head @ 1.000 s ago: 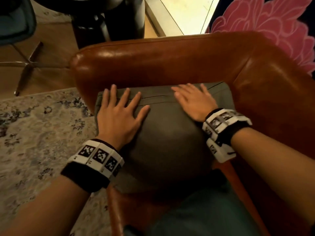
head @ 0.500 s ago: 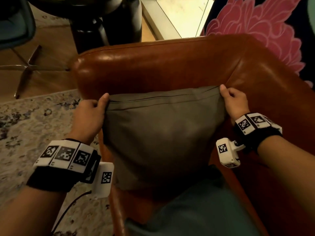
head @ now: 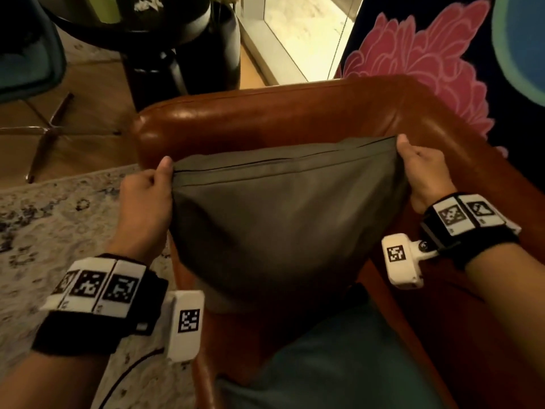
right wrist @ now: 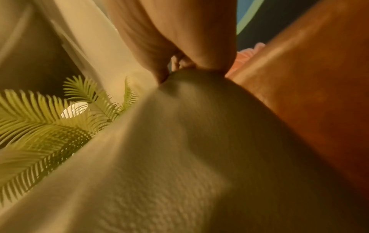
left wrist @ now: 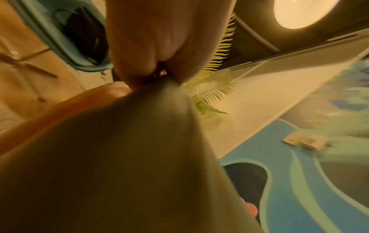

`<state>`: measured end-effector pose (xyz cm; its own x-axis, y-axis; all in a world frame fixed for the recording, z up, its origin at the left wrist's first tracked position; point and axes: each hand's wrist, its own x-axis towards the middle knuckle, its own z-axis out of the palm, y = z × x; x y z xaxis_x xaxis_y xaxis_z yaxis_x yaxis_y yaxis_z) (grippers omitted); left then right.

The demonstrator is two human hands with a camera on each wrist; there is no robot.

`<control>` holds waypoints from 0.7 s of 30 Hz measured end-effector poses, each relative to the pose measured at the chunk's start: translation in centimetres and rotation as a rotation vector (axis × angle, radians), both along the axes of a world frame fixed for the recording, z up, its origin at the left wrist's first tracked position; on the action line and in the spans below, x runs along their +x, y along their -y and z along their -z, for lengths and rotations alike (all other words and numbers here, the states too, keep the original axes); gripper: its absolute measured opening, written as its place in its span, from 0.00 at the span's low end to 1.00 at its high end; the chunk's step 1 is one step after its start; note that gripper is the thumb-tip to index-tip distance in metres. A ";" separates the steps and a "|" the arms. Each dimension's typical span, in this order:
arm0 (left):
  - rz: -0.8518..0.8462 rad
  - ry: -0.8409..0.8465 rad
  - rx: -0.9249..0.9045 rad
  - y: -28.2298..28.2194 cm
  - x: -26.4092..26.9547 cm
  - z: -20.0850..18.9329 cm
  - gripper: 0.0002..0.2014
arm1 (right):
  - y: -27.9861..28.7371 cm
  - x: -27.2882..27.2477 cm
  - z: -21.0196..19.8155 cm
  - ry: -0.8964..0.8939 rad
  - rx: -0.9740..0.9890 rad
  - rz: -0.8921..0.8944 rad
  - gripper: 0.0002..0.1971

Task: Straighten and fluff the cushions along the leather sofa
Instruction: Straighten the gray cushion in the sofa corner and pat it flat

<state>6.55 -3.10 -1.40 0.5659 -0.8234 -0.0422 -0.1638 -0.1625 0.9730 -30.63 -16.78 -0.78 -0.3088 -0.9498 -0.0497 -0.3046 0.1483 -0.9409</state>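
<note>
Left hand (head: 144,196) and right hand (head: 424,172) both pinching (thumbs up), forearms extended forward

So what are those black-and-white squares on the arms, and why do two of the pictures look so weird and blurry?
There is no robot here, just a person with small cameras strapped on. The wristbands carry checkered tags, and a little white camera box hangs under each wrist. One picture comes from a camera on the person's head, looking down at both hands. The two blurry ones come from the wrist cameras, so close that the fingers fill the view. The left hand and the right hand each pinch a top corner of a grey cushion, holding it up in the corner of a brown leather sofa. A teal cushion lies nearer the person. Beside the sofa is a patterned rug.
</note>
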 end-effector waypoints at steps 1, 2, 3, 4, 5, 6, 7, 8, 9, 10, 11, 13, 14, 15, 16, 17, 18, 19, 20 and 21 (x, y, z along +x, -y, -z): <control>-0.005 -0.098 -0.005 0.1 0.0 0.4 0.20 | 0.2 0.3 -0.2 0.026 0.016 0.008 0.25; -0.039 -0.180 0.002 0.1 0.0 0.9 0.20 | 0.4 0.8 -0.3 0.056 0.028 0.001 0.21; -0.075 -0.230 0.022 0.1 0.1 1.7 0.20 | 0.6 1.4 -0.1 0.069 0.068 -0.025 0.19; -0.091 -0.263 0.053 0.1 0.1 2.4 0.21 | 0.8 1.9 0.5 0.079 0.121 -0.065 0.18; -0.085 -0.305 0.091 0.1 0.1 3.0 0.20 | 0.7 2.5 1.0 0.094 0.192 -0.124 0.18; -0.061 -0.353 0.125 0.1 -0.1 3.4 0.20 | 0.5 2.9 1.6 0.112 0.269 -0.191 0.19; -0.026 -0.381 0.140 0.0 -0.3 3.6 0.19 | 0.6 3.3 2.1 0.131 0.312 -0.227 0.19; 0.010 -0.387 0.123 -0.1 -0.5 3.6 0.16 | 0.9 3.3 2.6 0.166 0.303 -0.222 0.19; 0.024 -0.377 0.089 -0.1 -0.5 3.7 0.13 | 1.0 3.3 2.8 0.213 0.270 -0.197 0.17; 0.009 -0.375 0.049 -0.1 -0.3 3.9 0.12 | 1.1 3.1 3.0 0.260 0.229 -0.172 0.16; -0.023 -0.381 0.010 -0.2 0.1 4.0 0.13 | 1.3 3.0 3.1 0.295 0.195 -0.164 0.15; -0.104 -0.433 -0.040 0.1 0.6 4.3 0.15 | 1.8 3.1 3.1 0.340 0.148 -0.158 0.13; -0.138 -0.454 -0.051 0.4 0.7 4.5 0.15 | 2.1 3.3 3.3 0.333 0.138 -0.153 0.12; -0.164 -0.457 -0.058 0.9 0.7 4.8 0.13 | 2.2 3.6 3.5 0.304 0.139 -0.142 0.12; -0.181 -0.443 -0.065 1.3 0.4 4.9 0.12 | 2.4 3.9 3.9 0.274 0.145 -0.112 0.12; -0.198 -0.416 -0.071 1.6 0.1 5.1 0.13 | 2.5 4.0 4.3 0.235 0.147 -0.077 0.12; -0.225 -0.393 -0.076 1.6 -0.2 5.4 0.17 | 2.6 3.9 4.7 0.177 0.149 -0.052 0.12; -0.249 -0.390 -0.082 1.3 -0.5 5.5 0.21 | 2.6 3.5 5.0 0.113 0.160 -0.030 0.12; -0.242 -0.395 -0.086 0.6 -0.8 5.6 0.26 | 2.2 3.0 4.9 0.053 0.190 -0.023 0.12; -0.212 -0.394 -0.074 -0.5 -1.1 5.7 0.31 | 1.5 2.5 4.8 0.025 0.231 -0.027 0.14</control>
